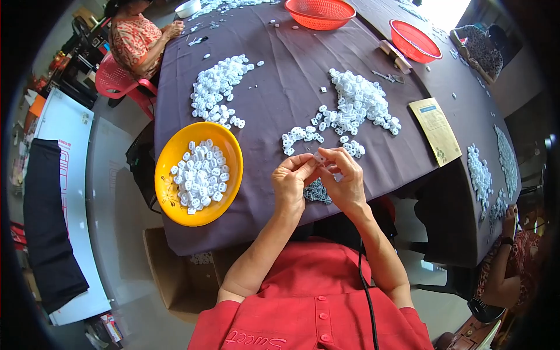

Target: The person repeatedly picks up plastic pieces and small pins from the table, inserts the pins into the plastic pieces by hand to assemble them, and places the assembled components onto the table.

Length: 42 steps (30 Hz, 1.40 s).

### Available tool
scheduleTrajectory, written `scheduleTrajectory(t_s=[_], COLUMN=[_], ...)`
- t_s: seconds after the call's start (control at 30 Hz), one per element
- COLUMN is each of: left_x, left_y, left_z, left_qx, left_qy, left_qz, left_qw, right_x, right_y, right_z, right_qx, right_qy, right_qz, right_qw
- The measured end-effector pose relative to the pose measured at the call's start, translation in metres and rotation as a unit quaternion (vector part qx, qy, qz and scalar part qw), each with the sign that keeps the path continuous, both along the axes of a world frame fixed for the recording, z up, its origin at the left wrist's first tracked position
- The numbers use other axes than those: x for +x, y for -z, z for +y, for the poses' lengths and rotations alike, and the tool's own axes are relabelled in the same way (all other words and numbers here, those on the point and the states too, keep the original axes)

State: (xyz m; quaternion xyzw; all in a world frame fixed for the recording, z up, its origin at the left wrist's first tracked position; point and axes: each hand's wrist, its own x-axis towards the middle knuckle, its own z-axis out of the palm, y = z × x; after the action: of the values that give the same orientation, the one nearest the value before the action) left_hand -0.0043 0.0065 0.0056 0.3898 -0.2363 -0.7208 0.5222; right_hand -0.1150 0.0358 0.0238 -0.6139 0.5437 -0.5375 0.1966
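My left hand (290, 179) and my right hand (346, 182) meet over the table's near edge, fingertips pinched together. Between them is a small white plastic piece (319, 157), rounded with dark holes; fingers partly cover it. Just beyond my hands lie a small cluster of the same white pieces (301, 137) and a large heap of them (360, 102). Beneath my hands, partly hidden, sits a pile of small grey parts (316, 192), perhaps screws. To the left, a yellow bowl (165, 192) holds many white pieces (201, 172).
Another white heap (216, 84) lies beyond the bowl on the dark tablecloth (280, 64). A yellow envelope (434, 131) rests right. Red baskets (321, 20) stand far off. A cardboard box (166, 274) is below the left edge. Several people (137, 44) sit around the tables.
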Motion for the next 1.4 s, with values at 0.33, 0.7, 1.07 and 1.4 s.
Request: scheduleTrajectory(t_s=[0.33, 0.7, 1.07, 1.4], left_x=[0.001, -0.011, 0.000, -0.005], left_y=[-0.006, 0.016, 0.015, 0.023], left_z=[0.009, 0.016, 0.017, 0.020], left_qx=[0.009, -0.047, -0.078, -0.128], left_qy=[0.020, -0.059, -0.013, -0.043], left_qz=[0.019, -0.035, -0.077, -0.135], left_qw=[1.000, 0.997, 0.994, 0.982], right_x=[-0.005, 0.002, -0.001, 0.002], right_y=[0.002, 0.020, 0.017, 0.019], right_z=[0.004, 0.004, 0.007, 0.011], right_qx=[-0.017, -0.045, -0.046, 0.005], right_qy=[-0.013, 0.009, -0.037, -0.017], right_qz=[0.048, 0.109, 0.143, 0.051], right_qw=[0.999, 0.993, 0.988, 0.999])
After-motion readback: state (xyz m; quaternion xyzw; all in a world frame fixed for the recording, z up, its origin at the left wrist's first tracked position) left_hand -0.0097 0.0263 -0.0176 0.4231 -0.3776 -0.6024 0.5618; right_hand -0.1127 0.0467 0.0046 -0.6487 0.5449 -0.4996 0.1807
